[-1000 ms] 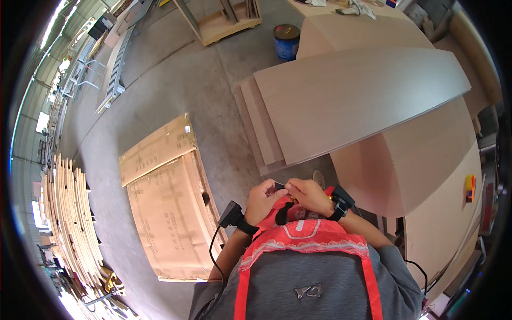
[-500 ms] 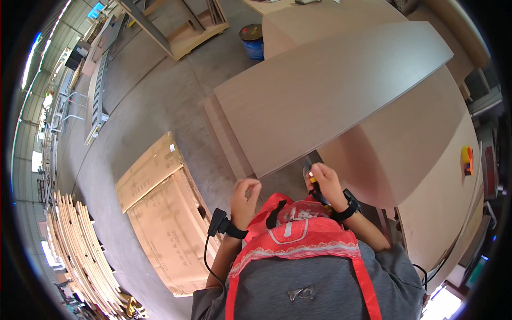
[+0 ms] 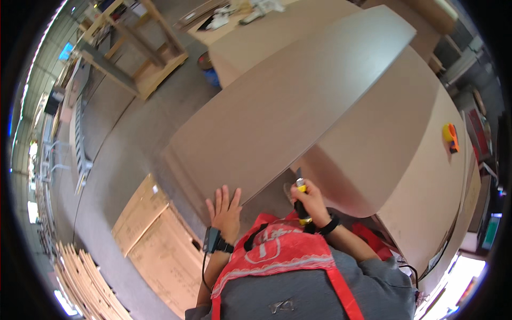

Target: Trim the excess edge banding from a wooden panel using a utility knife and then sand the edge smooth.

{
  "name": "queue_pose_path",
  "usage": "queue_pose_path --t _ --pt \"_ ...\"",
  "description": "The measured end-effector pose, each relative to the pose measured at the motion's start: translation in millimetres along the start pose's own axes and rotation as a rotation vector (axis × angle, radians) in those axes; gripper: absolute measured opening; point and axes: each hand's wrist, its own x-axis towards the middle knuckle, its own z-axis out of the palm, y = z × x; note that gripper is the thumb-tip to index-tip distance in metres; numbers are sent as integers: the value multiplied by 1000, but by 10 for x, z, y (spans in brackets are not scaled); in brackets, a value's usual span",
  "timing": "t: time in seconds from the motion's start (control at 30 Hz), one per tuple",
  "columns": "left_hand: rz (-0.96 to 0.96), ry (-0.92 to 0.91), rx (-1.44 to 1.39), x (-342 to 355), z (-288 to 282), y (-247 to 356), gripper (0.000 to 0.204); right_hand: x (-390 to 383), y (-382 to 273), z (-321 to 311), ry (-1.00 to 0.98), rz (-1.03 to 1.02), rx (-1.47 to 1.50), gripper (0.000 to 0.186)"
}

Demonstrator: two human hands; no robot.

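Note:
My left hand (image 3: 225,217) lies with fingers spread over the near left corner of a long grey-brown panel (image 3: 288,112). That panel rests at a slant on a larger brown sheet (image 3: 373,138), with its left end reaching past the sheet. Just right of the panel's near edge, my right hand (image 3: 313,204) is closed around a yellow and black utility knife (image 3: 303,210). Its blade points away from me, close to the panel's edge but apparently apart from it. A red apron (image 3: 282,248) hangs below both hands.
Flattened cardboard (image 3: 160,245) lies on the floor at left, near stacked wooden strips (image 3: 88,282). A yellow and orange tape dispenser (image 3: 451,137) sits on the right part of the work surface. Farther off stand a wooden frame (image 3: 149,80) and a blue bucket (image 3: 211,76).
My left hand has opened from a loose curl and come down on the panel's corner. My right hand has moved slightly left and down with the knife. The whole view has shifted.

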Motion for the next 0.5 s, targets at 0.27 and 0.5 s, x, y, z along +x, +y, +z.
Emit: queue_pose_path --t 0.27,0.5 --pt "115 -33 117 241 -42 171 67 234 -272 -153 -17 -52 63 17" --pt "264 -35 205 463 -65 364 62 534 -693 -614 147 -78 110 16"
